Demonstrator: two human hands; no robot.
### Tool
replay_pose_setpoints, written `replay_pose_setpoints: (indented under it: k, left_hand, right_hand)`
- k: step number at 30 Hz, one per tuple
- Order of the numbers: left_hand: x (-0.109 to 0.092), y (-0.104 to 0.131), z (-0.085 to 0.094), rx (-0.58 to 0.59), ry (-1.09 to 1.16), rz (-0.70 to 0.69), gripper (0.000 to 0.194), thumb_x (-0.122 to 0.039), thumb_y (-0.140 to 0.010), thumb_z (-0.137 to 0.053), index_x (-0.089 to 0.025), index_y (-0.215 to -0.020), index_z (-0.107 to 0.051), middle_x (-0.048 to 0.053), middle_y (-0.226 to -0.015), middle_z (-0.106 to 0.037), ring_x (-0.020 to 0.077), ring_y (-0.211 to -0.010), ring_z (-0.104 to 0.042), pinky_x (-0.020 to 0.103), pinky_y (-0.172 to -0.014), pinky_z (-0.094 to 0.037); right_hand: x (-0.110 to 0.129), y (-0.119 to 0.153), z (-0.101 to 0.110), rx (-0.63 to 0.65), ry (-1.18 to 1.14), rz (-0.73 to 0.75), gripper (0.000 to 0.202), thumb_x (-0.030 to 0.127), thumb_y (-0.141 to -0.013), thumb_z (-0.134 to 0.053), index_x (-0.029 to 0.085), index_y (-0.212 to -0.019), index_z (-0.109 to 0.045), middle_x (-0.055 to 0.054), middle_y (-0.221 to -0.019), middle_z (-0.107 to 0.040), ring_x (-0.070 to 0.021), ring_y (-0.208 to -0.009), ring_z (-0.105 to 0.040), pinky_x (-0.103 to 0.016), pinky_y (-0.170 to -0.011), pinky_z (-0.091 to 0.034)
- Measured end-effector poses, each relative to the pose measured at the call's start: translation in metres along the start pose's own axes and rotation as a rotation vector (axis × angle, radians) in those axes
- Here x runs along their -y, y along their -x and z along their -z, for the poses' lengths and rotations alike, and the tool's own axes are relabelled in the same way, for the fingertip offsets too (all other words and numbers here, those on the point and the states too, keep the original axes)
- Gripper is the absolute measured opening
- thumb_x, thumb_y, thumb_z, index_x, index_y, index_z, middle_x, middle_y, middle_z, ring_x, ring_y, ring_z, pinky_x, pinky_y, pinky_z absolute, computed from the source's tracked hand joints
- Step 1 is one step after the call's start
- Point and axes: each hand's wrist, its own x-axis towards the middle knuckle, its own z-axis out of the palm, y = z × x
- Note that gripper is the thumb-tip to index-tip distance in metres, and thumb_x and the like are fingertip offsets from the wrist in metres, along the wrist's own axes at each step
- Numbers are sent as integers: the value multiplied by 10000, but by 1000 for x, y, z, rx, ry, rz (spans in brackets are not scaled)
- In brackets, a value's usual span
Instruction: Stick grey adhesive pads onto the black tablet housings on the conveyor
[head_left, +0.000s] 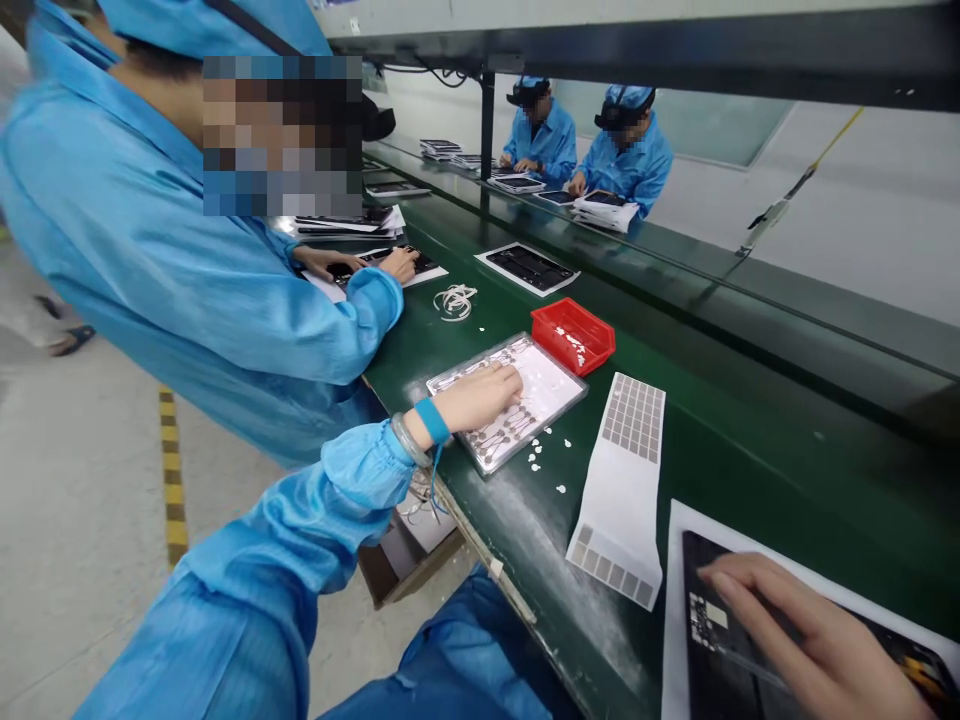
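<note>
My left hand, with a blue band at its wrist, reaches over a clear-edged tray lined with white. Its fingers are curled down and together; whatever is between them is hidden. Rows of small dark round parts with thin leads lie in the tray beside it. At the lower right, my right hand is over a black panel lying on a white sheet. Thumb and forefinger meet in a pinch above the panel, near a pale square; anything held there is too small to make out.
A red bin with white bits touches the tray's far side. A sticker sheet with grey squares lies between my hands. White scraps dot the green bench. A co-worker works close on the left; two people sit across.
</note>
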Motion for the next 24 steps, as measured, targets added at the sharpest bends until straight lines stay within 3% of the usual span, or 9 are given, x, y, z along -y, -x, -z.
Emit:
replay_pose_setpoints:
  k: [3, 5, 8, 12, 14, 18, 24]
  left_hand:
    - [-2, 5, 0, -31, 27, 47, 150, -84, -889, -423, -146, -958, -540, 65, -895, -595, 181, -781, -558, 275, -695, -423]
    - [-4, 6, -3, -34, 56, 50, 145, -77, -886, -435, -146, -935, -553, 55, -845, -606, 179, -736, -568, 269, -654, -420]
    - [-4, 7, -7, -50, 129, 15, 90, -128, -890, -500, -151, -876, -585, 49, -853, -624, 173, -777, -591, 254, -691, -432]
    - [2, 11, -1, -117, 251, -16, 88, -203, -891, -555, -168, -844, -620, 30, -865, -647, 147, -826, -605, 225, -768, -433]
    - [2, 14, 3, -168, 303, 1, 91, -220, -889, -562, -170, -845, -623, 27, -852, -654, 143, -813, -607, 224, -763, -431]
    - [-1, 18, 2, -257, 405, 61, 69, -228, -867, -589, -170, -833, -605, -12, -745, -641, 119, -690, -592, 202, -666, -425]
    - [-6, 15, -6, -339, 545, 98, 91, -202, -858, -573, -169, -784, -614, -43, -703, -638, 90, -622, -578, 176, -624, -425]
  right_hand:
    - [50, -42, -12, 84, -60, 80, 305, 466, -876, -458, 235, -783, -634, -25, -776, -665, -158, -683, -618, -229, -603, -489]
    - [70, -72, -26, 87, -87, 112, 311, 444, -882, -443, 225, -755, -623, -18, -729, -654, -149, -643, -595, -243, -598, -466]
    - [81, -112, -53, 109, -132, 117, 275, 386, -876, -446, 204, -765, -620, -20, -712, -650, -158, -654, -596, -269, -625, -453]
    - [87, -150, -81, 21, -228, 51, 260, 320, -847, -492, 173, -1014, -627, -14, -692, -633, -165, -650, -596, -290, -636, -448]
    - [93, -163, -89, 41, -334, 9, 278, 300, -834, -524, 174, -1061, -625, 9, -633, -606, -149, -609, -578, -277, -620, -441]
    - [108, -177, -95, 258, -512, -84, 150, 255, -820, -545, 159, -786, -655, 26, -527, -560, -104, -479, -527, -221, -479, -404]
    - [111, -177, -89, 347, -622, -212, 90, 194, -761, -602, 151, -821, -653, 11, -660, -612, -68, -487, -508, -170, -397, -398]
